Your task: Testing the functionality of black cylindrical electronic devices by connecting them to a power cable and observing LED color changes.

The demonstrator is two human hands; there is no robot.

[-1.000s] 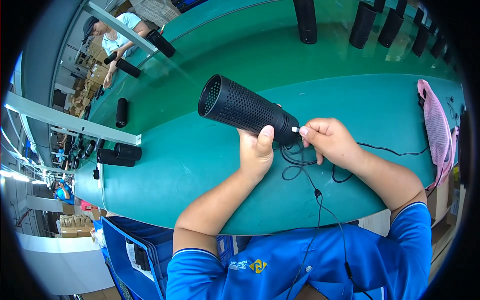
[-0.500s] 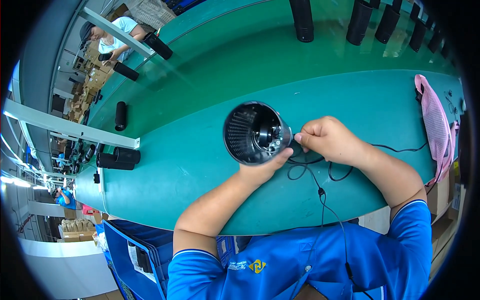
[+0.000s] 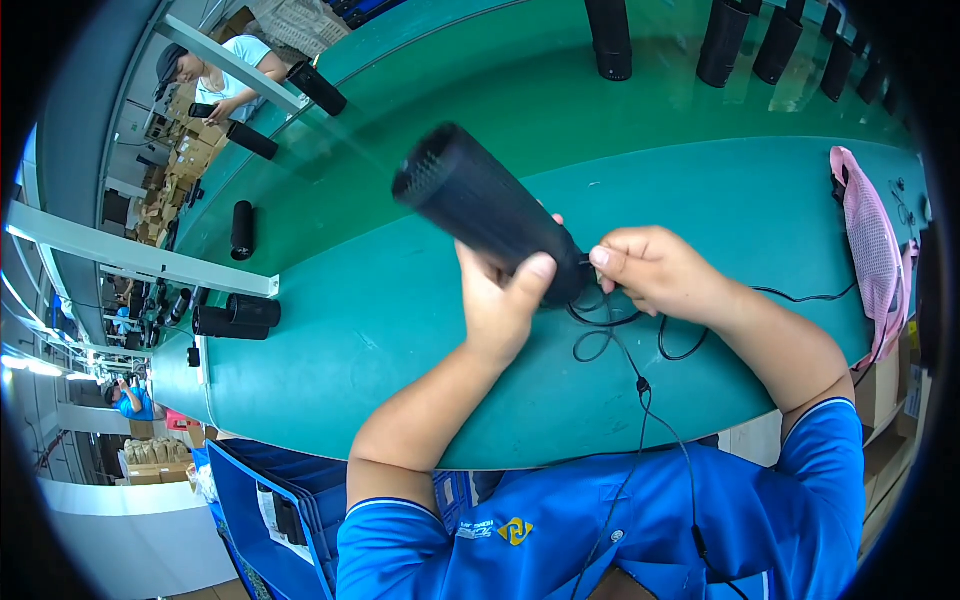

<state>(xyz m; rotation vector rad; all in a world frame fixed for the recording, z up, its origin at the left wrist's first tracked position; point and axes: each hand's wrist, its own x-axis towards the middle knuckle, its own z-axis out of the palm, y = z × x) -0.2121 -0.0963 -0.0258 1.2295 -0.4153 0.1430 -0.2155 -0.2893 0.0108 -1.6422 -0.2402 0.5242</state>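
Note:
A long black cylinder point(image 3: 485, 200) with a perforated mesh end is tilted up and to the left above the green table point(image 3: 330, 400). Around its lower part wraps my left hand point(image 3: 500, 300), thumb on the near side. My right hand point(image 3: 655, 272) is closed in a pinch at the cylinder's lower right end, on what looks like the plug of a thin black cable point(image 3: 610, 322). The fingers partly hide that plug, so whether it sits inside the cylinder cannot be made out. Below the hands, the cable loops over the table.
A pink mesh bag point(image 3: 872, 255) lies at the right edge. Several black cylinders point(image 3: 722, 45) stand on the darker green strip at the back. Two more cylinders point(image 3: 235, 318) are at the left. Across the strip, a co-worker point(image 3: 235, 80) handles a dark object.
My left hand has turned the cylinder from its open end facing me to a tilt up and left, its side now showing. The right hand stays at its end, almost unmoved.

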